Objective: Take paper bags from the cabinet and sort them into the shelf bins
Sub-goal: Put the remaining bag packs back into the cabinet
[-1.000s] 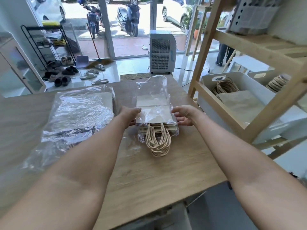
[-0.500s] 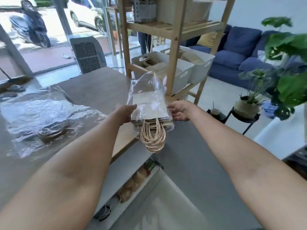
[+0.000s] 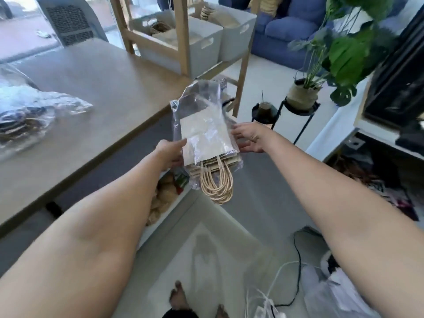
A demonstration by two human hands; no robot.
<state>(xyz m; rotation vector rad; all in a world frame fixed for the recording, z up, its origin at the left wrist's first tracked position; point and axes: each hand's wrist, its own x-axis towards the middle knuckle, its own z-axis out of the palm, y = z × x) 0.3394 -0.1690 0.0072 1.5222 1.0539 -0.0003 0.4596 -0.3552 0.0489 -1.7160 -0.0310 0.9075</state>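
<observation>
I hold the plastic-wrapped stack of paper bags (image 3: 207, 138) in the air past the bench (image 3: 91, 92) edge, left hand (image 3: 171, 154) clamped on its left side, right hand (image 3: 250, 137) pressed to its right with fingers spread. The slick wrap could let bags slide out handle-first. The wooden shelf (image 3: 183, 37) post stands close ahead; the grey bins (image 3: 202, 49) lie beyond, open floor on the right.

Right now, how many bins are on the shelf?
2. The near bin sits on the wooden shelf behind its front post; the far bin sits beside it, toward the sofa. Both hold paper bags. Higher shelves are out of frame and may hold more.
</observation>
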